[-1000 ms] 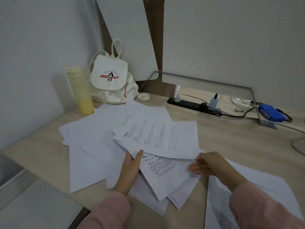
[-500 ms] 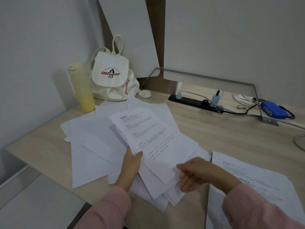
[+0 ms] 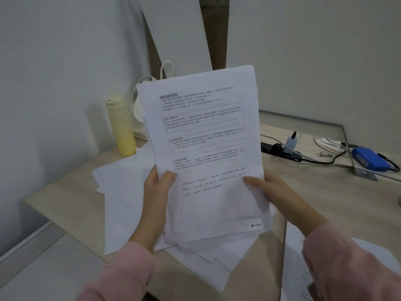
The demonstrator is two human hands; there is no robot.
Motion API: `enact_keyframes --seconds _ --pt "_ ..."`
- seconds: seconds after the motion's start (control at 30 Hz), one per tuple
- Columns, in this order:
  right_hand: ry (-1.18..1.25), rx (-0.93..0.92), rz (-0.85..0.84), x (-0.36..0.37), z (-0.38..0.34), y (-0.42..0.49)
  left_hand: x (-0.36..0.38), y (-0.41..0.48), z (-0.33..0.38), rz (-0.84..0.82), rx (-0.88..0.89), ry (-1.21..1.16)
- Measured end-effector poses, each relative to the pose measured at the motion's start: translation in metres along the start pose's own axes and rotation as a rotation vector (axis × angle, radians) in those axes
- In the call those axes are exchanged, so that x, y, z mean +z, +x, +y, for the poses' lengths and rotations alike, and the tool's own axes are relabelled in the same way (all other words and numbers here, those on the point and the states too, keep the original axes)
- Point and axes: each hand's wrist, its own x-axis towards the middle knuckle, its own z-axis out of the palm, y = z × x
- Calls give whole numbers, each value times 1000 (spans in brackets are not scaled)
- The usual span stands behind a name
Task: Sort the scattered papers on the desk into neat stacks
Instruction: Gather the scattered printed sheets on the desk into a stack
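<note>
Evidently mid-gathering: the left hand (image 3: 155, 198) and right hand (image 3: 280, 196) each grip a sheaf of printed sheets (image 3: 208, 137) by its lower sides, upright above the bench (image 3: 325, 203) and the loose papers (image 3: 121, 192). Next, I judge, comes squaring its edges and laying it down. Its print and corner logo (image 3: 256, 225) are too blurred to read.

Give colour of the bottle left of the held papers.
The bottle is pale yellow, paler cream at its top; head view.

Dim, cool, even light. The yellow bottle (image 3: 121, 124) casts a soft shadow on the wall (image 3: 54, 83). Print on the held sheets (image 3: 206, 148) looks blurred.
</note>
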Motion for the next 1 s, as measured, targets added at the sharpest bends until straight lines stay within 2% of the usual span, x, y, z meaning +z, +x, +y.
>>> enact_keyframes --seconds 0.1,0.4,0.57,0.77,0.9,1.0 --pt "32 -33 -48 6 3 -5 3 3 7 20 43 -26" --pt "171 -163 95 2 3 -10 8 8 17 -98 188 36" --pt "183 -127 120 9 13 -16 1 -6 -14 -127 110 117" --pt "221 -113 194 8 8 -20 6 -7 -15 -121 108 120" --pt "164 15 202 11 24 -32 5 -16 -30 -197 -70 136" --pt "154 29 206 5 20 -39 8 -19 -29 -192 -84 194"
